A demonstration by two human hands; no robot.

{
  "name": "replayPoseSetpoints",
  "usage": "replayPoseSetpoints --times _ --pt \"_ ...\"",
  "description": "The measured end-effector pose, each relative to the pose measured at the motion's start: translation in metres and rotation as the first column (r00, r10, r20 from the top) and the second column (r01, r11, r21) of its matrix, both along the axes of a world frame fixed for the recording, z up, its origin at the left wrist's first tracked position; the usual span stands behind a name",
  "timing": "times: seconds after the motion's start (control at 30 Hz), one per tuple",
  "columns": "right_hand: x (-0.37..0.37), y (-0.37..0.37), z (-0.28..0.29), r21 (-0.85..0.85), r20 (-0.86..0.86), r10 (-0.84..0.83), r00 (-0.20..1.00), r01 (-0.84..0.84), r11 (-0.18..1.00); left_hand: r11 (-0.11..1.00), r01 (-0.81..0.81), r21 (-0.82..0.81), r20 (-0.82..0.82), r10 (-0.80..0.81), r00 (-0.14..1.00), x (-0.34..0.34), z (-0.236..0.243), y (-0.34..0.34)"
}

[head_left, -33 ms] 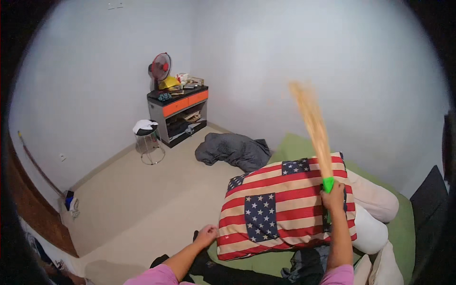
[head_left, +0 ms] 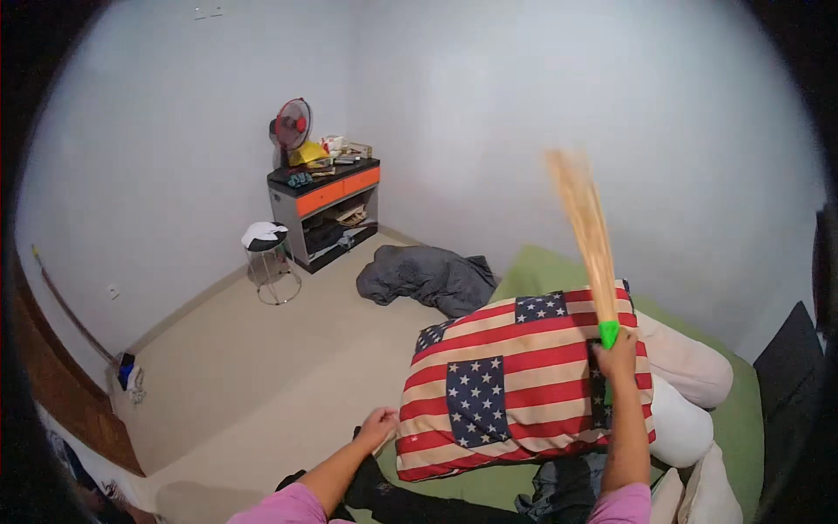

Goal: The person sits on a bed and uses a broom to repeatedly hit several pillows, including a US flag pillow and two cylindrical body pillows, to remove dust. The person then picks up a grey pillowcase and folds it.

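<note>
My right hand (head_left: 616, 353) is closed round the green handle of a stick broom (head_left: 590, 234). The broom's pale bristles point up and away, blurred at the tip. Below it, a large pillow (head_left: 524, 393) with red and cream stripes and starred dark blue patches lies on the green bed. My left hand (head_left: 379, 427) is at the pillow's left edge, fingers curled together. Whether they grip the edge cannot be made out. Dark cloth (head_left: 419, 505) lies between my forearms.
White and pale bolsters (head_left: 683, 419) lie on the green bed (head_left: 742, 437) to the right. A dark grey cloth heap (head_left: 428, 278) rests on the floor beyond the pillow. Farther off stand a stool (head_left: 275, 262) and a cabinet (head_left: 325, 210) bearing a fan (head_left: 291, 124) and clutter.
The broom and my right hand have shifted slightly to the right, the bristles still up. The rest of the view has moved a little to the left. My left hand stays by the pillow.
</note>
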State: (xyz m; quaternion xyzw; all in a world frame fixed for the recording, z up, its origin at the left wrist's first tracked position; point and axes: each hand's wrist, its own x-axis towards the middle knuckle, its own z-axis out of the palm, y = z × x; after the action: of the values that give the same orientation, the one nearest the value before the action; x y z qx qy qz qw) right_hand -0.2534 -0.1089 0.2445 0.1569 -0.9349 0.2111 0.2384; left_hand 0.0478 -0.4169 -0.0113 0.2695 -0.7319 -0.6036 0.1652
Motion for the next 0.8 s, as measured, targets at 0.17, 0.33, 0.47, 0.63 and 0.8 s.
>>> replayPoseSetpoints --times 0.17,0.33,0.47,0.63,0.8 --pt "-0.088 0.030 -0.033 -0.172 0.109 -0.083 0.991 0.101 0.980 0.987 0.047 0.156 -0.021 -0.044 0.999 -0.077 0.025 -0.030" --pt "-0.105 0.019 -0.115 -0.726 0.503 0.174 0.847 0.305 0.616 0.988 0.121 0.094 0.041 -0.125 0.991 -0.110 0.003 -0.046" --pt "-0.119 0.048 -0.117 -0.780 0.453 0.102 0.885 0.338 0.527 0.941 0.087 0.328 -0.085 -0.062 0.994 -0.134 0.017 -0.016" --pt "-0.134 0.041 -0.132 -0.551 0.525 -0.095 0.846 0.422 0.720 0.834 -0.145 0.532 0.090 0.115 0.989 -0.131 0.012 -0.042" --pt "-0.132 0.055 -0.135 -0.618 0.472 0.050 0.880 0.290 0.731 0.470 0.143 0.871 -0.154 -0.015 0.988 -0.114 0.008 -0.029"
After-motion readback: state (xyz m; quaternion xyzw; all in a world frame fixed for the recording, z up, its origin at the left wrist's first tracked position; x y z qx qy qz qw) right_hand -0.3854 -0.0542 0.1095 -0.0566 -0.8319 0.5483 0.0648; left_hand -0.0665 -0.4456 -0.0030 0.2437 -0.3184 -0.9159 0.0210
